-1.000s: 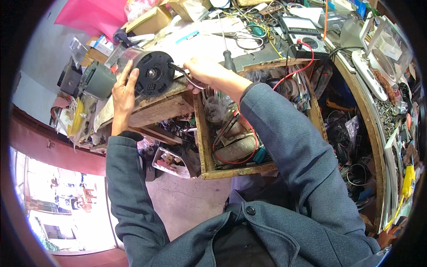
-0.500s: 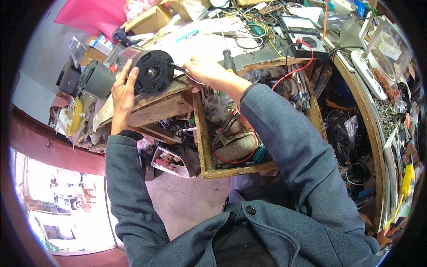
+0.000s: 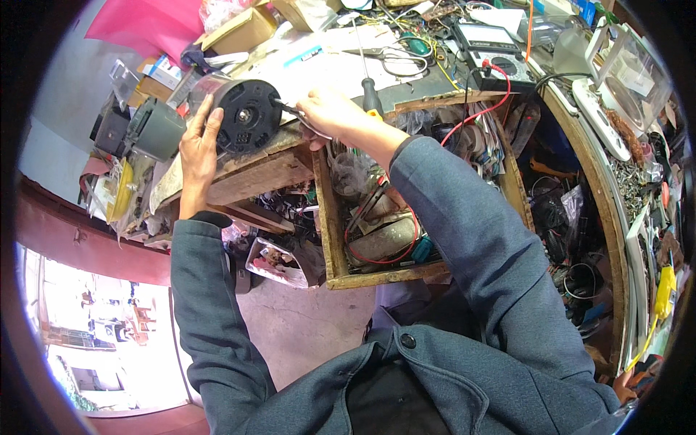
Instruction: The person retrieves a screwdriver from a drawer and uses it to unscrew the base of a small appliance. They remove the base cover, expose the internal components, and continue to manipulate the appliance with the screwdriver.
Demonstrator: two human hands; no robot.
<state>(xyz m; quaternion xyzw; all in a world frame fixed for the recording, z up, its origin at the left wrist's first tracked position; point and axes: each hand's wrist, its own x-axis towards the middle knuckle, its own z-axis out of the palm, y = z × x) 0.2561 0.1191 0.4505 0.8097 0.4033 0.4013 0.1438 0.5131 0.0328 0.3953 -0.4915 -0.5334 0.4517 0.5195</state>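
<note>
A see-through jar lies on its side at the bench edge, its round black base [image 3: 248,117] facing me with a metal hub in the middle. My left hand [image 3: 199,145] grips the jar from the left, fingers stretched along its side and thumb near the base's rim. At the right rim, my right hand [image 3: 326,116] is closed round a slim plier-like tool [image 3: 293,112]. Its dark tip meets the rim, and a thin curved metal handle shows below the fingers. The palm hides the rest of the tool. A screwdriver [image 3: 370,94] lies just beyond my right wrist.
An open wooden drawer [image 3: 391,278] full of parts juts out below my right forearm. A multimeter [image 3: 500,61] with red and black leads stands at the back right. Left of the jar sits a dark grey-green container [image 3: 156,129]. Papers, wires and boxes crowd the bench.
The black base has shifted very slightly to the left. Both hands keep their holds, and the tool tip stays at the right rim.
</note>
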